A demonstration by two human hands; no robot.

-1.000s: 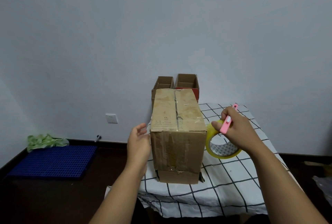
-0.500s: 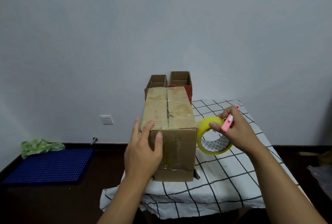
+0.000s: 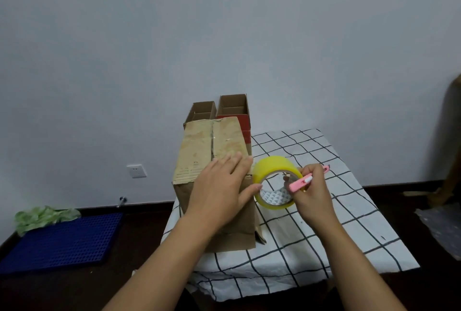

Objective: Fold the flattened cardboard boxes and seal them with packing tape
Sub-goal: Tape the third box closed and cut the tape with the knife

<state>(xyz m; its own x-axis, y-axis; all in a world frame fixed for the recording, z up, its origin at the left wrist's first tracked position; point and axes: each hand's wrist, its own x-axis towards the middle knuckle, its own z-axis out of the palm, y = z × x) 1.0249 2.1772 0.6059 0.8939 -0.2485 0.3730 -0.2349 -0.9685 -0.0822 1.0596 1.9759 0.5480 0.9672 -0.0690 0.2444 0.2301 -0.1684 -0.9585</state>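
Two hands work at a checked tablecloth (image 3: 324, 240): the left hand (image 3: 222, 189) lies flat, fingers spread, on the near top corner of the cardboard box (image 3: 199, 151); the right hand (image 3: 313, 192) grips a yellow tape roll (image 3: 270, 167) and pink cutter (image 3: 303, 182) beside it. Two open boxes (image 3: 232, 107) stand behind.

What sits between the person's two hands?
In the head view, the yellow tape roll sits between the left hand and the right hand.
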